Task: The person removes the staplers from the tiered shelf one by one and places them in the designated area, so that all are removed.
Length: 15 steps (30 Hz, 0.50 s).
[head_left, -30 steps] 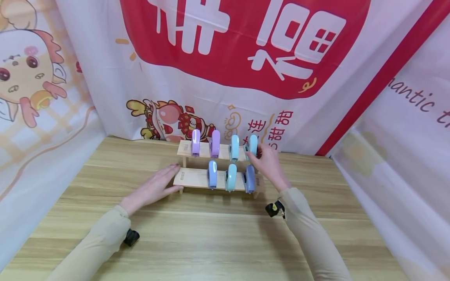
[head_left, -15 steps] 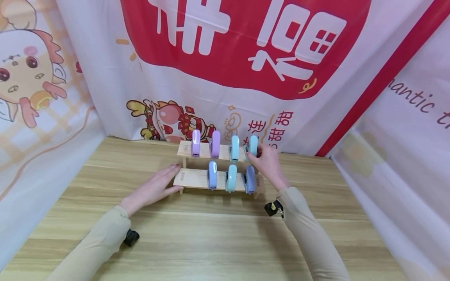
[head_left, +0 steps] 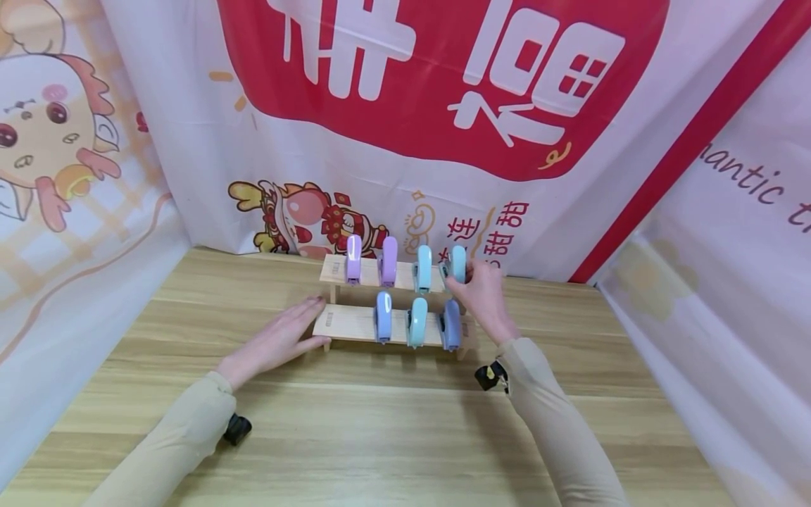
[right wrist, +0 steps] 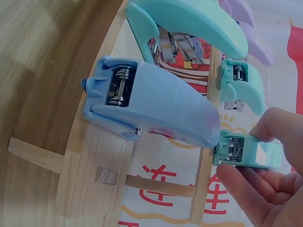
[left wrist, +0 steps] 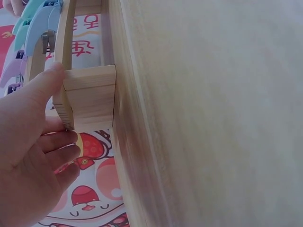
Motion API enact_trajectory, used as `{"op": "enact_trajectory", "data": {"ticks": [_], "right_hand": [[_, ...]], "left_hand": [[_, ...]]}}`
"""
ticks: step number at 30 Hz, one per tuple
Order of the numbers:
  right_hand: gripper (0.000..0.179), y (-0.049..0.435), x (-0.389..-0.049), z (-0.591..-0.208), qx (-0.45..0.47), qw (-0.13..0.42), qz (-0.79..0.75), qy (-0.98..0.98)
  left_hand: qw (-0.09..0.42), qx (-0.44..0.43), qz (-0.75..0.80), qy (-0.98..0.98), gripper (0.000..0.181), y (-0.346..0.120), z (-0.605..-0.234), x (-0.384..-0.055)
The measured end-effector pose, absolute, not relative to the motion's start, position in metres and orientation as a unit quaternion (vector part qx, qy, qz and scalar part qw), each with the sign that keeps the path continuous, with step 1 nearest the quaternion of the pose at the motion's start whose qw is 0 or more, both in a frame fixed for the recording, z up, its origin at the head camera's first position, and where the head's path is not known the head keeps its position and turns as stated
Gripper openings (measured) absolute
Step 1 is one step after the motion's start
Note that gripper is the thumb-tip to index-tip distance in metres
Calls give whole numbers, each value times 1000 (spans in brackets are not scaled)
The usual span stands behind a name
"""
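Observation:
A two-tier wooden stand (head_left: pixel 347 320) carries several small hole punches in purple, mint and blue. My left hand (head_left: pixel 279 340) holds the left end of its lower board; in the left wrist view the thumb lies on one edge and curled fingers on the other. At the right end of the upper tier, my right hand (head_left: pixel 486 297) pinches a mint hole punch (right wrist: pixel 259 152) between thumb and fingers. This punch appears still on the board. Just in front, a blue hole punch (right wrist: pixel 163 101) stands on the lower tier, beside another mint hole punch (right wrist: pixel 194 21).
Two purple hole punches (head_left: pixel 353 259) stand at the upper tier's left, followed by a mint one (head_left: pixel 422 267). Another blue hole punch (head_left: pixel 383 317) is on the lower tier. A printed cloth (head_left: pixel 355 141) hangs behind the wood-grain table (head_left: pixel 380 436).
My right wrist has shifted very slightly to the left, with the pinch on the mint hole punch kept. The left hand and the stand look unmoved.

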State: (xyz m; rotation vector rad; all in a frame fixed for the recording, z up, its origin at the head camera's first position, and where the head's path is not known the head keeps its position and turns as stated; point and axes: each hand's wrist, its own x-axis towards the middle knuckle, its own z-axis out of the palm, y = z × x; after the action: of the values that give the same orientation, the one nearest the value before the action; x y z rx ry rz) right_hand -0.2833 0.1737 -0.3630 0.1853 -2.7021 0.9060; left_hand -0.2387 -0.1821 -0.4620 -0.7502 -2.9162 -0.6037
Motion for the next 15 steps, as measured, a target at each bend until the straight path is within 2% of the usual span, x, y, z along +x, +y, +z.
{"op": "enact_trajectory", "data": {"ticks": [7,15], "right_hand": [[13,177,-283,-363,43,143,310,-939],[21,184,-281,-359,36,175,311,-933]], "left_hand": [[44,-249,-180,-951,79,-180,-460,-237],[52,-252,-162,-953,77,-179,-457,-235]]}}
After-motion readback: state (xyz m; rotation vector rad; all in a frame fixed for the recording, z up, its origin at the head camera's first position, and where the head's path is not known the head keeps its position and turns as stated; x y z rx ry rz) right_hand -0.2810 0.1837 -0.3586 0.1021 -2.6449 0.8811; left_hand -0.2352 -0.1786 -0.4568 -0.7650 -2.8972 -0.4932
